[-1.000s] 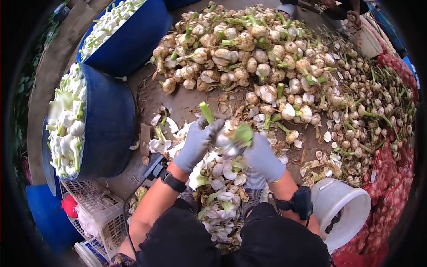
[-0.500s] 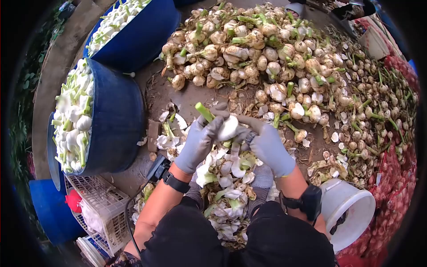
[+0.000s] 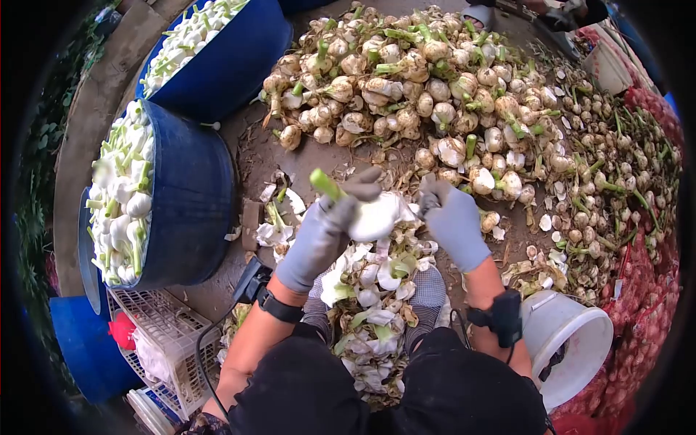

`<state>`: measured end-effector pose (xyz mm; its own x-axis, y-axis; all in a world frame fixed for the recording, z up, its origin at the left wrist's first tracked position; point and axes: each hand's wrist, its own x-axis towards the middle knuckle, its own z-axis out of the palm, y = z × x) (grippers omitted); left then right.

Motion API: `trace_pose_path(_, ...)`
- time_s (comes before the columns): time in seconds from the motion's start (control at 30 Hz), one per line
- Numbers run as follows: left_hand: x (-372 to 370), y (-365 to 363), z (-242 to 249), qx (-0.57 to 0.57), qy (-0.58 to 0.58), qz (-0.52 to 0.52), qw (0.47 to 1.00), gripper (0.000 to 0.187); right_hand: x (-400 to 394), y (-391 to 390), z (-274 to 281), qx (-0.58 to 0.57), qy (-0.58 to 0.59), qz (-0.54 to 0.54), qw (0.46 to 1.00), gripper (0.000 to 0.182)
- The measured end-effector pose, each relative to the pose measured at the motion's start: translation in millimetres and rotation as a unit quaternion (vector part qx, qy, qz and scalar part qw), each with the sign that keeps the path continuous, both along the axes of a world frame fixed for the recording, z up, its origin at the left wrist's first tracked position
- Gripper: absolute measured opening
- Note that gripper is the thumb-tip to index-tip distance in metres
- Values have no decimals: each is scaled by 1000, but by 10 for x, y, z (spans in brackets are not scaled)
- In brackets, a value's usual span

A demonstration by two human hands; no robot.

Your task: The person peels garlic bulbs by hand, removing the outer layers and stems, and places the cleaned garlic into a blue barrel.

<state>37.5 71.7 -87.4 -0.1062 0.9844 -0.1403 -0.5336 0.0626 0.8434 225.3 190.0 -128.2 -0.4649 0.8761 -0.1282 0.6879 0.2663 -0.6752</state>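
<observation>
My left hand [image 3: 330, 221], in a grey glove, is closed around a peeled white garlic bulb [image 3: 375, 217] with a short green stem, slightly smeared by motion. My right hand [image 3: 451, 217], gloved too, is apart from the bulb on its right side. Its fingers are curled together, and whatever they may hold is hidden. Below both hands, white and green garlic peelings [image 3: 377, 319] lie heaped between my feet.
A large pile of unpeeled garlic [image 3: 406, 80] lies ahead, with smaller bulbs [image 3: 602, 188] to the right. Blue tubs [image 3: 192, 196] of peeled garlic stand at left, above a plastic crate [image 3: 177, 341]. A white bucket [image 3: 565, 341] and red mesh sacks [image 3: 631, 326] are at right.
My right hand has moved off the bulb to the right, opening a gap between the hands. My left hand keeps the garlic and has shifted slightly left.
</observation>
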Motion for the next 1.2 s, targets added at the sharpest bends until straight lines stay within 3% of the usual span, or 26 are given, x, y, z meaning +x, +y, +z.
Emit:
trace_pose_path(0.07, -93, 8, -59, 38, -71, 34, 996, 48, 43, -49, 4, -68, -18, 31, 997, 26)
trace_pose_path(0.1, -116, 3, -49, 16, -81, 50, 995, 48, 42, -147, 34, -59, 69, 55, 994, 26)
trace_pose_path(0.13, -137, 9, -14, -7, -44, 46, 998, 45, 17, -217, 133, -51, 153, 75, 984, 26)
trace_pose_path(0.17, -126, 14, -44, -1, 10, 45, 999, 44, -87, -271, 414, -124, 186, 51, 973, 27)
trace_pose_path(0.2, -92, 18, -87, 6, 61, 41, 997, 42, -177, -297, 507, -127, 184, 46, 974, 27)
trace_pose_path(0.27, -69, 12, -79, 21, 80, 27, 996, 42, -300, -246, 611, -372, 231, -38, 898, 24)
trace_pose_path(0.33, -70, -5, 10, -17, 159, -12, 987, 45, -309, -225, 417, -322, 234, -26, 917, 19)
trace_pose_path(0.4, -20, 21, -58, -23, 283, 62, 957, 46, -306, -237, 304, 7, 191, 60, 980, 15)
trace_pose_path(0.43, -45, -6, -72, -83, 172, 62, 980, 43, -322, -261, 298, -76, 205, 14, 976, 10)
trace_pose_path(0.47, -62, -35, -77, -143, 57, 63, 986, 41, -317, -263, 295, -79, 205, 15, 975, 10)
trace_pose_path(0.53, 5, -42, -18, -106, -13, 73, 992, 39, -232, -229, 285, -150, 295, -69, 941, 10)
trace_pose_path(0.63, -31, -31, -8, -32, -153, 75, 985, 37, 149, 70, -215, -18, 235, -125, 964, 19)
trace_pose_path(0.67, -74, -30, -18, 1, -219, 68, 973, 37, 162, 84, 112, -144, 262, -226, 927, 20)
trace_pose_path(0.7, -92, -50, -61, 81, -181, 100, 975, 38, 284, 151, 13, -158, 260, -256, 918, 20)
trace_pose_path(0.73, -160, -31, -39, -3, -200, 142, 969, 49, 392, 200, -100, -175, 258, -285, 906, 21)
trace_pose_path(0.77, -249, -67, -140, -34, -278, 134, 950, 44, 355, 133, -89, -181, 261, -281, 906, 21)
trace_pose_path(0.83, -295, -103, -228, -44, -412, 111, 904, 39, 307, -23, -22, -174, 57, -11, 983, 23)
trace_pose_path(0.87, -432, -144, -256, -5, -443, 116, 889, 38, 202, -159, -21, -50, 36, 85, 994, 30)
trace_pose_path(0.9, -613, -172, -312, 37, -484, 116, 867, 37, 53, -396, 158, -69, 23, 187, 980, 39)
trace_pose_path(0.93, -799, -184, -109, 75, -312, 269, 908, 39, 31, -461, 109, -101, -5, 202, 974, 41)
trace_pose_path(0.97, -1015, -231, 302, 115, -319, 278, 899, 41, 92, -452, 15, -89, 5, 211, 973, 46)
trace_pose_path(1.0, -1135, -245, 622, 281, -532, 107, 792, 50, 214, -346, -72, -89, -11, 202, 975, 46)
trace_pose_path(1.07, -1363, -458, 1008, 359, -399, -15, 844, 78, 345, -18, -160, -7, -133, 83, 988, 48)
trace_pose_path(1.13, -1333, -384, 1126, 296, -350, -54, 887, 77, 356, 279, -66, 172, -342, 28, 923, 54)
trace_pose_path(1.17, -1065, -262, 1047, 240, -209, 85, 944, 67, 379, 435, -151, 197, -339, 0, 920, 56)
trace_pose_path(1.2, -713, -127, 853, 172, -61, 222, 958, 57, 437, 541, -306, 219, -337, -28, 915, 59)
